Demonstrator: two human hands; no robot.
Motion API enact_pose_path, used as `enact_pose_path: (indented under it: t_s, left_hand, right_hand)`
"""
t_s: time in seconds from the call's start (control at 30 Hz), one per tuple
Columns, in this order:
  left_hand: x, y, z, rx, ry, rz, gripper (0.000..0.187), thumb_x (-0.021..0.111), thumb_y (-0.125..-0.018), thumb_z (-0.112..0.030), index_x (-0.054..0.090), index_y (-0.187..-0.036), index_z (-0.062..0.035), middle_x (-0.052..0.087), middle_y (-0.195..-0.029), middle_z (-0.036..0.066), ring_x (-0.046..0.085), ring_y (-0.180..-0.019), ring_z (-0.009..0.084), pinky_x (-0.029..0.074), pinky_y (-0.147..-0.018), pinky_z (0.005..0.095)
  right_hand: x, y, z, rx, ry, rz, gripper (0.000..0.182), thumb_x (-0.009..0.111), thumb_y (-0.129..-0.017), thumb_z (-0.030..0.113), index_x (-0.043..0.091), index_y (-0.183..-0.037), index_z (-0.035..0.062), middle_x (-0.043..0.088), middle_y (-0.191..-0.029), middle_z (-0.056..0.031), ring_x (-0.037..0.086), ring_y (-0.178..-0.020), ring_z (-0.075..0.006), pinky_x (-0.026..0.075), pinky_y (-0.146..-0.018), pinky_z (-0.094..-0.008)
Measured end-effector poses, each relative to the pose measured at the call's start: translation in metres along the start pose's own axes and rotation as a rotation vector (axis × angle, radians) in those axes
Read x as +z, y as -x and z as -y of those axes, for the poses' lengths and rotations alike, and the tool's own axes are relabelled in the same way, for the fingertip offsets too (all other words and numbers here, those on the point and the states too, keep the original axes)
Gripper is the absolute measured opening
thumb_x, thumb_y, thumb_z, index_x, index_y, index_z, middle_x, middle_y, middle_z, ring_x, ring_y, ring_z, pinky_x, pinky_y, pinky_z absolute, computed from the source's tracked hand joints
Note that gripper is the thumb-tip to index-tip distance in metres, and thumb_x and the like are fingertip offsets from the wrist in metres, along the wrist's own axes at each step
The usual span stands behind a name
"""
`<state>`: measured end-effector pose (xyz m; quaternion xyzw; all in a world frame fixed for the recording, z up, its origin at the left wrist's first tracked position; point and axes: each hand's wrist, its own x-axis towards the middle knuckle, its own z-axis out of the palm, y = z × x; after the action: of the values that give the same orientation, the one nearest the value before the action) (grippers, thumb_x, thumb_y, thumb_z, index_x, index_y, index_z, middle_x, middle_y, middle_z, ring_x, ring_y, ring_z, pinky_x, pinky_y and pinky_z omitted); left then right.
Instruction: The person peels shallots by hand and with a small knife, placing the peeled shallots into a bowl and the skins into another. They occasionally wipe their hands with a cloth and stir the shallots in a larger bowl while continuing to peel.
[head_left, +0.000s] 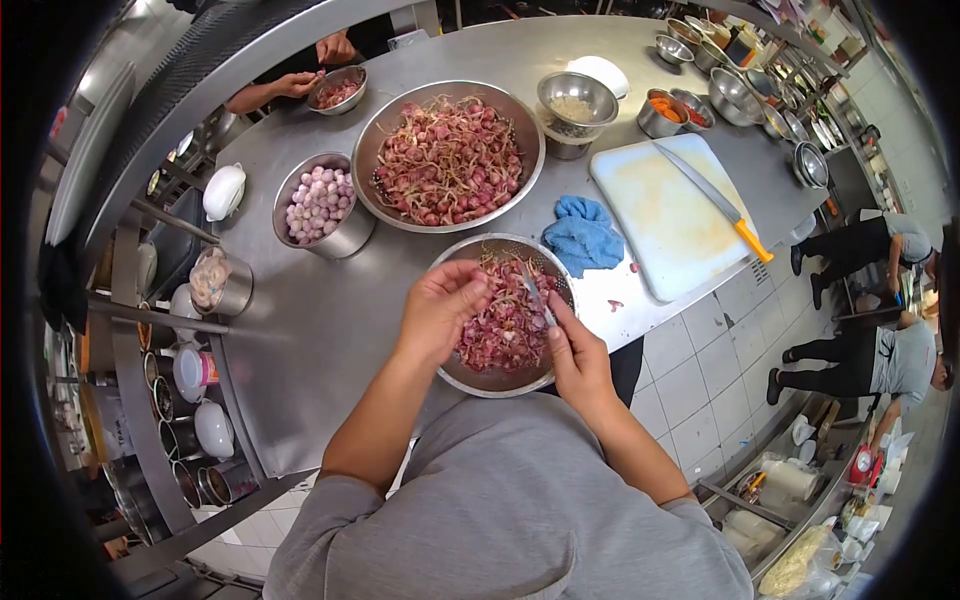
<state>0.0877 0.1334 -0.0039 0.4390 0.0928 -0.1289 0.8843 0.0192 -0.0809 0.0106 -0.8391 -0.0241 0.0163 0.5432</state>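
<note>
My right hand (577, 350) grips a small knife (535, 292), its blade pointing away from me over a steel colander (447, 380). The colander holds reddish shallot skins and roots (500, 335). My left hand (440, 312) is closed in a pinch above the colander's left side; what its fingers hold is hidden. Beyond stands a large perforated bowl (533, 165) heaped with unpeeled shallots (450, 160). To its left, a deep steel pot (345, 240) contains peeled shallots (320, 203).
A blue cloth (582, 235) lies beside a white cutting board (660, 240), on which rests a yellow-handled knife (715, 198). Across the steel table (290, 340), another person's hands (300, 82) work over a small bowl (352, 100). Two people stand at the right.
</note>
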Motion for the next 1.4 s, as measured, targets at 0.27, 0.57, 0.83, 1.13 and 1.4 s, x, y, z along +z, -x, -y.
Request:
enact_pose_path:
  t_s: [0.27,0.57,0.83,1.13,1.4]
  left_hand:
    - [0.02,0.022,0.026,-0.028,0.151,0.099,0.021,0.068,-0.092,-0.001,0.065,-0.113,-0.0022,0.069,-0.106,0.008,0.069,-0.092,0.0159,0.059,-0.081,0.0264]
    - [0.022,0.026,0.022,-0.051,0.147,0.167,0.019,0.068,-0.092,-0.004,0.067,-0.111,-0.0035,0.07,-0.106,0.007,0.069,-0.095,0.017,0.059,-0.083,0.0295]
    - [0.026,0.03,0.024,-0.061,0.033,0.13,0.019,0.067,-0.092,0.0,0.067,-0.111,-0.001,0.069,-0.107,0.007,0.067,-0.096,0.0155,0.058,-0.081,0.0281]
    - [0.032,0.031,0.026,-0.013,-0.027,0.21,0.024,0.065,-0.093,0.003,0.061,-0.117,0.0004,0.067,-0.113,0.01,0.067,-0.101,0.0169,0.057,-0.086,0.0288]
    - [0.012,0.018,0.025,-0.097,0.165,0.172,0.029,0.063,-0.094,0.003,0.06,-0.122,-0.0033,0.066,-0.115,0.01,0.066,-0.106,0.0189,0.056,-0.092,0.03]
  right_hand:
    - [-0.008,0.008,0.03,0.048,-0.138,0.2,0.045,0.056,-0.101,0.013,0.049,-0.144,0.0021,0.067,-0.122,-0.02,0.064,-0.113,-0.0203,0.045,-0.098,-0.0291]
    - [-0.004,0.01,0.023,-0.174,-0.141,0.114,0.043,0.056,-0.101,0.013,0.051,-0.143,0.0039,0.063,-0.131,-0.0212,0.062,-0.122,-0.027,0.045,-0.102,-0.0321]
    - [0.005,0.01,0.021,-0.117,-0.19,0.086,0.04,0.054,-0.103,0.013,0.052,-0.141,0.0011,0.063,-0.133,-0.0174,0.061,-0.119,-0.0208,0.044,-0.101,-0.0294]
    - [0.002,-0.006,0.015,0.532,-0.893,0.112,0.039,0.049,-0.107,0.026,0.052,-0.143,0.0117,0.039,-0.064,0.0066,0.031,-0.052,-0.0043,0.023,-0.045,-0.0212]
    - [0.001,0.003,0.019,0.543,-0.844,0.152,0.051,0.043,-0.109,0.026,0.031,-0.157,0.0157,0.042,-0.067,0.0032,0.034,-0.051,-0.0061,0.03,-0.045,-0.0209]
